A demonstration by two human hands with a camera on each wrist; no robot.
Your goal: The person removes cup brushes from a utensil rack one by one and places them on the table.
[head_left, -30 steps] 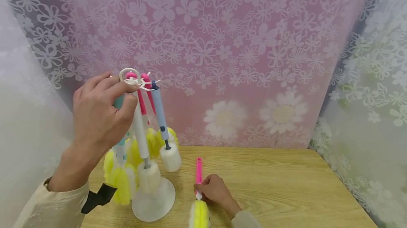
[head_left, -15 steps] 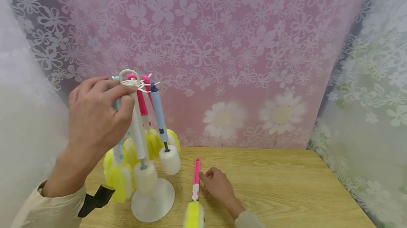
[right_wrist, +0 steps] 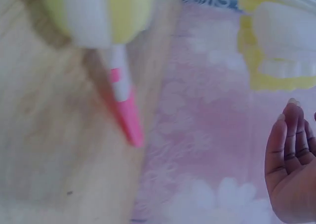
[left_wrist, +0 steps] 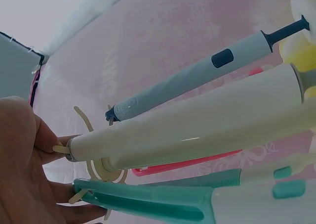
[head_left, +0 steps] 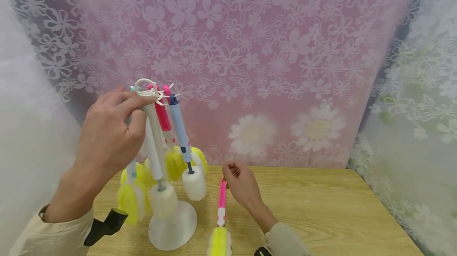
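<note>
A white brush stand with a round base (head_left: pixel 191 232) rises at the left of the table in the head view. My left hand (head_left: pixel 110 137) holds its hooked top below the ring. Several brushes hang from it: a light-blue-handled one (head_left: pixel 180 129), a white-handled one (head_left: pixel 152 153), pink ones (head_left: pixel 163 117) and teal ones (left_wrist: pixel 148 201), with white or yellow-and-white sponge heads. A pink-handled bottle brush (head_left: pixel 221 198) lies on the table, its yellow-and-white head towards me. My right hand (head_left: pixel 246 184), fingers loosely bent, hovers by the handle's far end; the right wrist view shows it apart from the brush.
The wood-grain table (head_left: pixel 321 208) extends to the right of the brush. A pink floral curtain (head_left: pixel 250 69) stands along its back edge, with pale translucent sheets (head_left: pixel 421 160) at both sides.
My right hand lets go of the lying brush's white neck and moves up along the handle to its far end. The hanging brushes sway and turn slightly; my left hand stays at the stand's top.
</note>
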